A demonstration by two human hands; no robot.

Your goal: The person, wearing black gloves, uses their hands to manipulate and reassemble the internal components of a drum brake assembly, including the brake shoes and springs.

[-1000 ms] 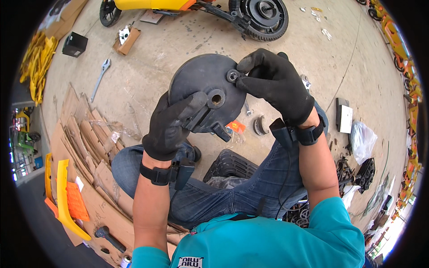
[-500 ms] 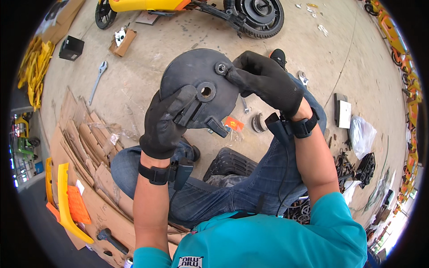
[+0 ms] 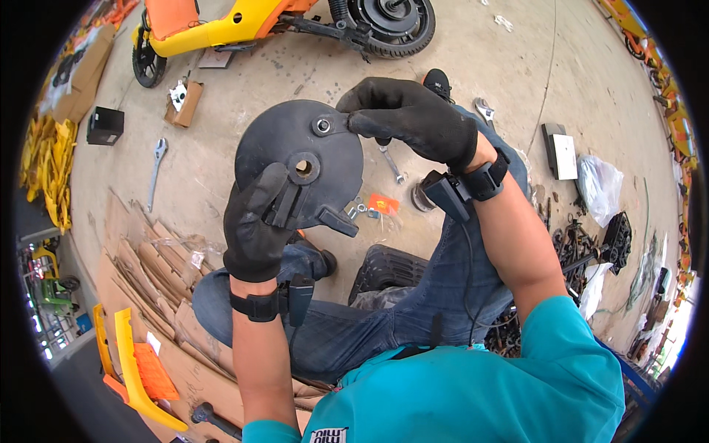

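Note:
A round black drum brake plate (image 3: 332, 166) hangs tilted in front of me, its outer face toward me. It has a central hole, a smaller bolt at the upper right and a slotted lug at the lower left. My left hand (image 3: 255, 221), in a black glove, grips the plate by its lower left edge, thumb over the face beside the slotted lug. My gloved right hand (image 3: 410, 122) is closed at the upper right, thumb and fingers pinching the small lever arm by the bolt. Its fingertips are partly hidden. Beneath the plate lie several small nuts (image 3: 360, 205) and an orange card (image 3: 384, 204).
Ahead lies a yellow scooter (image 3: 221, 33) with its wheel toward me. Adjustable wrenches (image 3: 158, 170) lie left and right, a small spanner (image 3: 391, 164) nearer the middle. Flattened cardboard (image 3: 155, 288) covers the left floor. A black crate (image 3: 388, 269) stands between my legs; chains and parts lie right.
The plate and both hands have shifted left in view. My right hand has turned flatter and moved slightly outward from the bolt along the lever arm. My view has tipped up toward the scooter.

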